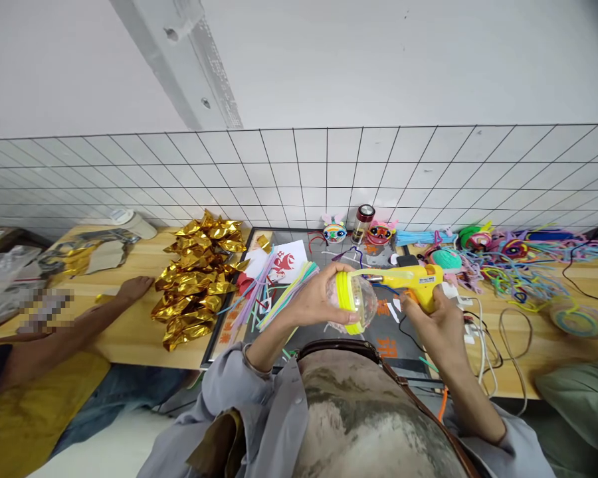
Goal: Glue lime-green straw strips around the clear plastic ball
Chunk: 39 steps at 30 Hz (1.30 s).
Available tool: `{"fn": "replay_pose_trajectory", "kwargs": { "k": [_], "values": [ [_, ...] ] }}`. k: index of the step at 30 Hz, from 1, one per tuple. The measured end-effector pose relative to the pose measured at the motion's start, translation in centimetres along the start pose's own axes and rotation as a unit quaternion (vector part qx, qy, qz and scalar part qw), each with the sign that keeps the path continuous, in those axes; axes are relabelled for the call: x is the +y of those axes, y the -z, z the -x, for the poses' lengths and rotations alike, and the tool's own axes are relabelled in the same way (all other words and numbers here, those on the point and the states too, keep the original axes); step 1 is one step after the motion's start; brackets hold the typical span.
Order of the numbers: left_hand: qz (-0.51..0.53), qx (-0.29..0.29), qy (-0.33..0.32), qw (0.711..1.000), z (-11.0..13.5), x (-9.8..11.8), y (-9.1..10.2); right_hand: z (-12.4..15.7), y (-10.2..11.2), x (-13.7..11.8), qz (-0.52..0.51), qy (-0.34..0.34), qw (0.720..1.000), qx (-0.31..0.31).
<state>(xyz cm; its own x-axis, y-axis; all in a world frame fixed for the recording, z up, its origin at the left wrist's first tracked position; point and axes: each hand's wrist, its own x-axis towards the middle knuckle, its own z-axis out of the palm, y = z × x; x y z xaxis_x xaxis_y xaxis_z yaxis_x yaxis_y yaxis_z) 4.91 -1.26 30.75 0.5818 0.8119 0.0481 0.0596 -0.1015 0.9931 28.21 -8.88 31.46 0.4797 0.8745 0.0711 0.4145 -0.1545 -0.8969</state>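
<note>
My left hand (pixel 315 299) is closed around a clear plastic ball (pixel 367 302) with yellow pipe cleaner (pixel 347 299) wound about its middle. In my right hand (pixel 441 328) is a yellow glue gun (pixel 411 282), its nozzle pointing left at the ball. A strand of yellow pipe cleaner (pixel 366 271) runs from the ball's top toward the gun. Whether the nozzle touches the ball I cannot tell. Below both hands lies a dark framed board (pixel 309 332). Pastel pipe cleaners (pixel 252 302) fan out beside my left wrist.
Gold foil packets (pixel 199 279) are heaped left of the board, near another person's hand (pixel 135 289). Two decorated balls, one a striped ball (pixel 334 232), and a flask (pixel 363 222) stand at the back. Tangled pipe cleaners (pixel 511 282) and white cables (pixel 515 358) lie right.
</note>
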Motion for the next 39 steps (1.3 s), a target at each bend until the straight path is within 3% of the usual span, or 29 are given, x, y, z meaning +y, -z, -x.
{"fn": "replay_pose_trajectory", "kwargs": {
  "k": [4, 9, 17, 23, 28, 33, 36, 39],
  "values": [
    [0.031, 0.007, 0.021, 0.999, 0.1, 0.0, -0.1, -1.0, -1.4, 2.3, -0.132, -0.107, 0.981, -0.091],
    [0.070, 0.027, 0.031, 0.997, 0.2, 0.3, 0.0, -2.1, -3.3, 7.3, -0.140, -0.145, 0.970, -0.138],
    [-0.018, 0.155, -0.018, 0.988, 0.0, 1.3, 2.0, -1.6, -5.5, 17.0, 0.057, -0.210, 0.959, -0.181],
    [-0.003, 0.172, -0.017, 0.985, 0.0, 1.2, 1.9, 0.4, -7.5, 20.2, 0.171, -0.213, 0.941, -0.201],
    [0.028, 0.142, 0.009, 0.989, 0.1, 1.0, 0.7, 1.3, -7.9, 20.2, 0.191, -0.177, 0.940, -0.218],
    [0.020, 0.123, 0.001, 0.992, 0.0, 1.0, 0.2, 0.7, -6.7, 17.9, 0.149, -0.080, 0.967, -0.192],
    [0.010, 0.102, 0.014, 0.995, 0.0, 0.6, -0.1, -0.3, -5.3, 14.1, 0.104, -0.004, 0.983, -0.150],
    [-0.003, 0.087, 0.010, 0.996, 0.1, 0.3, -0.5, -0.9, -3.3, 7.7, 0.061, 0.056, 0.989, -0.120]
  ]
}}
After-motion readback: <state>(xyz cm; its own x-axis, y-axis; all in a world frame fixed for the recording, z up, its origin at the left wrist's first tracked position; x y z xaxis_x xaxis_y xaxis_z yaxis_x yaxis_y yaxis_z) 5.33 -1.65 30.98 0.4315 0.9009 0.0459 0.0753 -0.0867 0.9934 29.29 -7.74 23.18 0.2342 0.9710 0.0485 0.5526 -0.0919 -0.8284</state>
